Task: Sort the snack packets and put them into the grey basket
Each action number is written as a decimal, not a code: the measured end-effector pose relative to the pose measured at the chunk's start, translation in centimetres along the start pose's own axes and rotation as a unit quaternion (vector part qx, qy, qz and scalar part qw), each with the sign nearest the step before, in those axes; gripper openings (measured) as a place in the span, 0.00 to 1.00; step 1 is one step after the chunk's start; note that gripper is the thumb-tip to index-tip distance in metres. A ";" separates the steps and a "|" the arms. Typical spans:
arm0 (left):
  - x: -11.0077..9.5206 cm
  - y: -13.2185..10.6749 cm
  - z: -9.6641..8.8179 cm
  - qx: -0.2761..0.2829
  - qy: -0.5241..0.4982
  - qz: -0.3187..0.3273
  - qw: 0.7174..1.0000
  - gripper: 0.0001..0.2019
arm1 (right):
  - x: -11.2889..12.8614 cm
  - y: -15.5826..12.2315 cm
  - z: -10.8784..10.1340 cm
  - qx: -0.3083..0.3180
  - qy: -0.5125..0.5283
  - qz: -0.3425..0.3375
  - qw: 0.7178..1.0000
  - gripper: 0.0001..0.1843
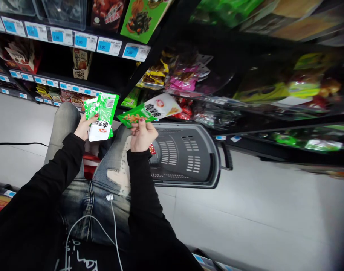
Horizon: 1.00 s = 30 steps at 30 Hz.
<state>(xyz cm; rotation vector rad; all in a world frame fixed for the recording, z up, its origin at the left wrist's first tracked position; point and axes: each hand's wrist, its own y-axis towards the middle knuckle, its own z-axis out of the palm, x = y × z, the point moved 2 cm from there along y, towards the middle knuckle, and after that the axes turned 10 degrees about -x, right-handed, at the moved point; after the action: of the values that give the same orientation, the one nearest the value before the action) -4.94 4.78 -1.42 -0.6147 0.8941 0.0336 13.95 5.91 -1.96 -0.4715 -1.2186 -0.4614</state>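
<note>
- The step in hand looks like holding and sorting snack packets beside the basket (pixel 201 152), with both hands occupied.
- The left hand (pixel 85 126) is clamped on a small bunch of green-and-white packets (pixel 104 114), left of the basket and well apart from it; how many is hard to tell.
- The right hand (pixel 143 136) pinches a single packet (pixel 163 106), thumb on its green end, near the basket's far-left corner; its white end points toward the shelf rack (pixel 245 130) beyond the basket.
- A red packet (pixel 152 149), partly hidden by the right hand, shows at the basket's left end.
- The next move probably calls for keeping the right grip firm and guiding the packet's loose end past the basket's rim.
- Beyond the basket, the rack's lower edge runs close to the rim, so room there is tight.
- Right of the basket, past its handle (pixel 228 155), and on its near side, bare floor (pixel 256 199) leaves open room.
- Left of the basket, the knees limit sideways movement.
</note>
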 end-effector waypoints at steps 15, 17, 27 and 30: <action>0.9 -1.3 0.8 0.074 0.007 -0.059 0.996 0.20 | -2.7 -2.1 1.9 0.216 -0.144 0.032 0.965 0.21; 1.0 -1.3 0.8 0.075 0.021 -0.065 0.995 0.19 | -3.2 -2.2 2.0 0.248 -0.175 0.030 0.952 0.19; 0.8 -1.2 0.8 0.080 0.042 -0.066 0.994 0.18 | 1.5 -2.7 1.5 0.189 -0.394 -0.431 0.790 0.19; 0.8 -1.0 0.7 0.080 0.029 -0.069 0.994 0.17 | 1.9 -2.7 1.5 0.209 -0.400 -0.468 0.760 0.17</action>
<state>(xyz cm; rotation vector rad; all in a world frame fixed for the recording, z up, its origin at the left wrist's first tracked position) -3.64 4.17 -1.15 -0.5286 0.8988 -0.1783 11.79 4.41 0.51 0.4598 -2.3301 -0.8406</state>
